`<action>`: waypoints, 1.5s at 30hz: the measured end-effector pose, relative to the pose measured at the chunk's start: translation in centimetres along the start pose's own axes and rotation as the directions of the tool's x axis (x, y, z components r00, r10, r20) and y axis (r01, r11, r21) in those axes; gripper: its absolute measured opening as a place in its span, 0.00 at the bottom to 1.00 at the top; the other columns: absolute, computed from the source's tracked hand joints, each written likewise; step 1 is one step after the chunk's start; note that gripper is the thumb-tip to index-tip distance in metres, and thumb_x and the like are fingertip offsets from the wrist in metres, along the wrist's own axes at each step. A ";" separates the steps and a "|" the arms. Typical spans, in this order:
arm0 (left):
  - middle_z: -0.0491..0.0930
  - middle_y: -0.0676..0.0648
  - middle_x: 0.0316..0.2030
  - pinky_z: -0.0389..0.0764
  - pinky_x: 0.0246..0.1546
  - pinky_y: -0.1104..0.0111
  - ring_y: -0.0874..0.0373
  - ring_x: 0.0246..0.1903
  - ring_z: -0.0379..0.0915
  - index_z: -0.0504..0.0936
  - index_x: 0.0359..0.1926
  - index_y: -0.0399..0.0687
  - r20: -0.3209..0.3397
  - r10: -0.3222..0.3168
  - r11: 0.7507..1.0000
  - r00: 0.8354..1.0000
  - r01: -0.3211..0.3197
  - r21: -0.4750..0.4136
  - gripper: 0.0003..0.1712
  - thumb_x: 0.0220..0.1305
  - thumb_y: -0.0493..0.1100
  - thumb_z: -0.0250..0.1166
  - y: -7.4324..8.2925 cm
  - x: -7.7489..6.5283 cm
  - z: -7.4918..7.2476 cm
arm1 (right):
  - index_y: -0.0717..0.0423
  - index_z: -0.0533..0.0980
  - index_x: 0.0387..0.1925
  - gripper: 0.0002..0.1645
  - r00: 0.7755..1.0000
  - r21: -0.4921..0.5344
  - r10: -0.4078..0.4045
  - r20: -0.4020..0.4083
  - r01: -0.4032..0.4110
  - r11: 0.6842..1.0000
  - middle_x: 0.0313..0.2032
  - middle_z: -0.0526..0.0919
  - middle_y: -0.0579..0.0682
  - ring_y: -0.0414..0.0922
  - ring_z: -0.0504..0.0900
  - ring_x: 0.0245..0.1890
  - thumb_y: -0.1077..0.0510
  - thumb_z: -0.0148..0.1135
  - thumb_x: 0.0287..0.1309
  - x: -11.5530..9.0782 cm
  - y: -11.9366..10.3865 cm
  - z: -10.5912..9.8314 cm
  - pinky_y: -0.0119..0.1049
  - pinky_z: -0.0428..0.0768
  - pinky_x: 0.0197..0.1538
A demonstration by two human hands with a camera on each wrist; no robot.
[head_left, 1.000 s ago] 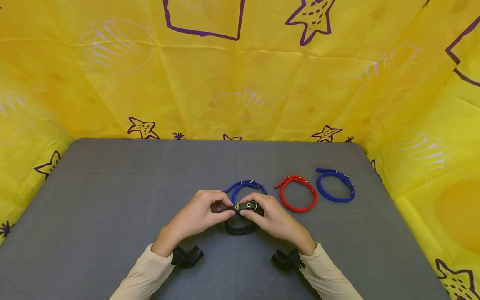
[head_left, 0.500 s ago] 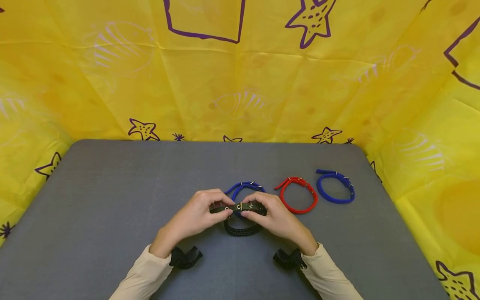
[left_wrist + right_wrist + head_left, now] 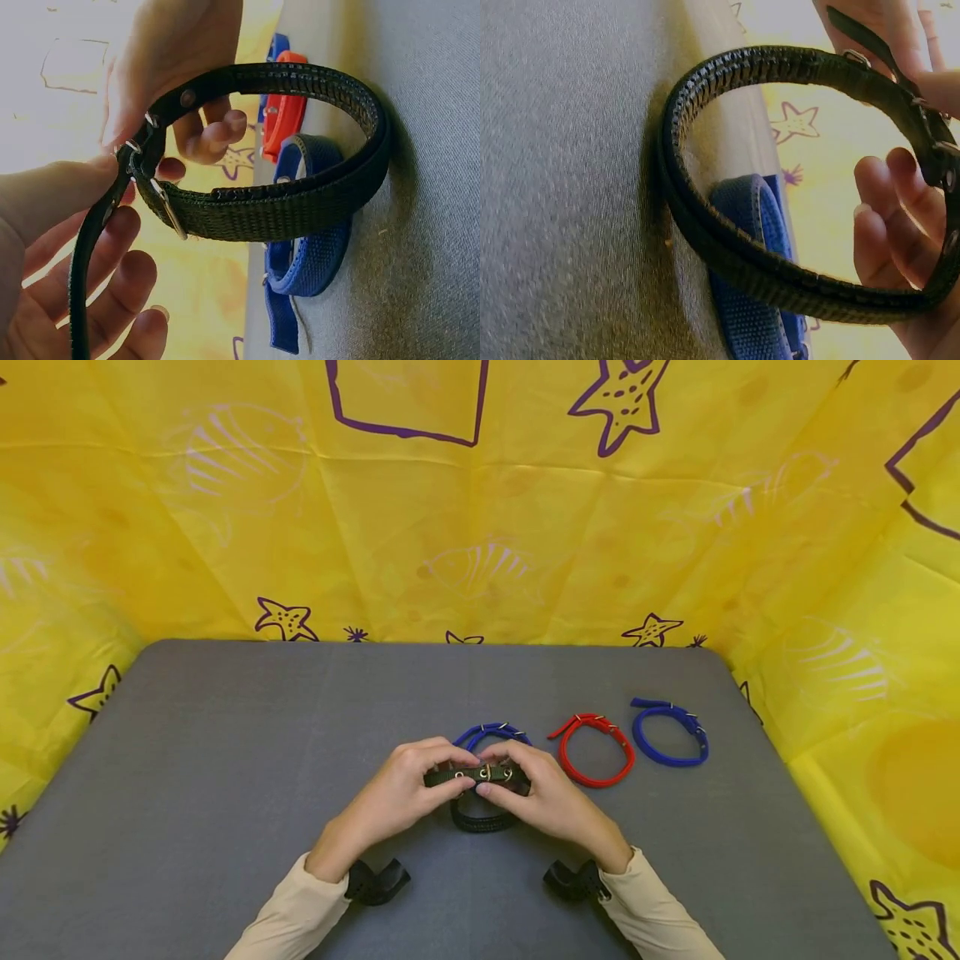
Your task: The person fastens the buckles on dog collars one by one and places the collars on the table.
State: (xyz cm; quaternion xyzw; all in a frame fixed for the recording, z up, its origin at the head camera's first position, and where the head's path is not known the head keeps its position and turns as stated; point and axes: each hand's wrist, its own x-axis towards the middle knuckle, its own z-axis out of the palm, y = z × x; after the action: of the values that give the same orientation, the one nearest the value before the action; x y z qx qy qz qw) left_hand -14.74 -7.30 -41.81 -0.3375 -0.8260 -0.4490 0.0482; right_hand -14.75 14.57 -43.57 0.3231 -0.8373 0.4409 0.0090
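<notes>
A dark green dog collar (image 3: 483, 823) with metal eyelets is held on edge between both hands, its loop resting on or just above the table. My left hand (image 3: 405, 785) pinches the strap left of the buckle (image 3: 488, 772) between thumb and fingers. From the right, my right hand (image 3: 546, 792) pinches the strap beside the same buckle. The left wrist view shows the strap's tail (image 3: 77, 300) passing under the left thumb, and a D-ring (image 3: 171, 210) on the loop. Right behind lies a blue collar (image 3: 491, 727), partly hidden by the hands.
To the right on the grey table (image 3: 262, 718) lie a buckled red collar (image 3: 600, 782) and a second blue collar (image 3: 678, 762). Yellow printed cloth (image 3: 390, 543) hangs round the table's back and sides. Black wrist mounts (image 3: 378, 882) sit at both sleeves.
Between the fingers, the buckle has shifted slightly right, and an eyelet now shows left of it. Both hands stay nearly in place, still pinching the collar. The other collars have not moved.
</notes>
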 end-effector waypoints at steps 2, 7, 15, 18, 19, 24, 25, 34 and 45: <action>0.81 0.57 0.37 0.75 0.38 0.73 0.68 0.36 0.74 0.80 0.43 0.56 0.004 -0.021 0.999 1.000 0.021 -0.024 0.12 0.56 0.45 0.66 -0.1 0.0 0.0 | 0.42 0.73 0.44 0.14 1.000 0.005 -0.010 -0.009 0.010 1.000 0.40 0.78 0.38 0.34 0.75 0.38 0.48 0.60 0.56 0.0 0.0 0.0 0.29 0.74 0.41; 0.79 0.62 0.38 0.76 0.37 0.71 0.68 0.36 0.75 0.75 0.45 0.63 0.076 -0.195 0.975 0.978 0.202 -0.091 0.18 0.52 0.53 0.67 -0.8 -0.1 -0.4 | 0.44 0.71 0.41 0.10 0.998 0.028 0.058 -0.040 -0.056 0.998 0.36 0.76 0.38 0.35 0.74 0.34 0.53 0.61 0.57 0.0 -0.1 -0.2 0.28 0.73 0.37; 0.80 0.53 0.36 0.76 0.29 0.69 0.61 0.29 0.76 0.77 0.43 0.60 0.212 -0.313 0.904 0.926 0.358 -0.232 0.19 0.49 0.53 0.70 -2.3 -0.1 -0.5 | 0.60 0.69 0.38 0.08 0.998 0.165 0.058 -0.014 -0.055 0.985 0.36 0.76 0.52 0.41 0.78 0.36 0.65 0.58 0.57 0.3 -2.7 -1.0 0.29 0.75 0.37; 0.81 0.52 0.31 0.74 0.26 0.70 0.60 0.26 0.74 0.79 0.39 0.59 0.236 -0.325 0.889 0.916 0.381 -0.255 0.16 0.48 0.50 0.71 -2.8 -0.1 -0.5 | 0.62 0.68 0.37 0.07 0.999 0.208 0.037 0.000 -0.036 0.977 0.37 0.75 0.54 0.41 0.78 0.37 0.68 0.57 0.57 0.4 -3.0 -1.1 0.29 0.76 0.38; 0.81 0.52 0.30 0.74 0.25 0.70 0.59 0.25 0.73 0.80 0.38 0.60 0.241 -0.326 0.889 0.914 0.383 -0.252 0.15 0.47 0.50 0.71 -2.8 -0.1 -0.5 | 0.62 0.68 0.37 0.07 1.000 0.214 0.029 -0.001 -0.028 0.976 0.37 0.75 0.54 0.41 0.78 0.37 0.68 0.57 0.57 0.3 -3.0 -1.1 0.29 0.76 0.38; 0.81 0.55 0.29 0.74 0.30 0.69 0.59 0.28 0.73 0.81 0.36 0.62 0.247 -0.318 0.881 0.915 0.382 -0.278 0.12 0.48 0.50 0.71 -2.9 -0.1 0.0 | 0.61 0.68 0.35 0.06 1.000 0.215 0.004 -0.021 0.000 0.977 0.38 0.75 0.54 0.42 0.76 0.39 0.68 0.56 0.57 0.1 -1.6 -0.7 0.29 0.75 0.40; 0.81 0.55 0.30 0.75 0.31 0.69 0.60 0.29 0.73 0.81 0.36 0.62 0.246 -0.317 0.878 0.916 0.382 -0.290 0.12 0.48 0.49 0.71 -2.9 -0.1 0.1 | 0.60 0.67 0.35 0.06 1.000 0.212 -0.001 -0.027 0.006 0.977 0.39 0.75 0.54 0.42 0.76 0.39 0.67 0.56 0.57 0.1 -1.1 -0.6 0.30 0.76 0.40; 0.77 0.52 0.27 0.71 0.27 0.73 0.63 0.25 0.68 0.81 0.32 0.54 0.279 -0.299 0.868 0.913 0.382 -0.318 0.10 0.48 0.47 0.71 -3.3 -0.2 1.1 | 0.47 0.72 0.43 0.10 0.999 0.159 -0.017 -0.047 0.024 0.987 0.41 0.75 0.44 0.38 0.76 0.36 0.59 0.58 0.59 -0.1 0.6 -0.1 0.29 0.76 0.36; 0.80 0.45 0.28 0.76 0.31 0.69 0.59 0.28 0.75 0.81 0.34 0.45 0.219 -0.302 0.846 0.928 0.367 -0.387 0.07 0.52 0.40 0.68 -0.4 0.3 0.2 | 0.45 0.76 0.46 0.15 0.993 0.047 -0.073 -0.089 0.077 0.996 0.38 0.79 0.40 0.35 0.74 0.35 0.55 0.62 0.55 0.0 0.5 -0.5 0.31 0.75 0.36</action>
State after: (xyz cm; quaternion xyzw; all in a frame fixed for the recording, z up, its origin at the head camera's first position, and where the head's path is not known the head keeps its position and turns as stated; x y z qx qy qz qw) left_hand -15.21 -7.16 -42.09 -0.2231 -0.7569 -0.5912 -0.1670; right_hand -15.15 15.11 -43.62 0.3349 -0.8121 0.4747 0.0538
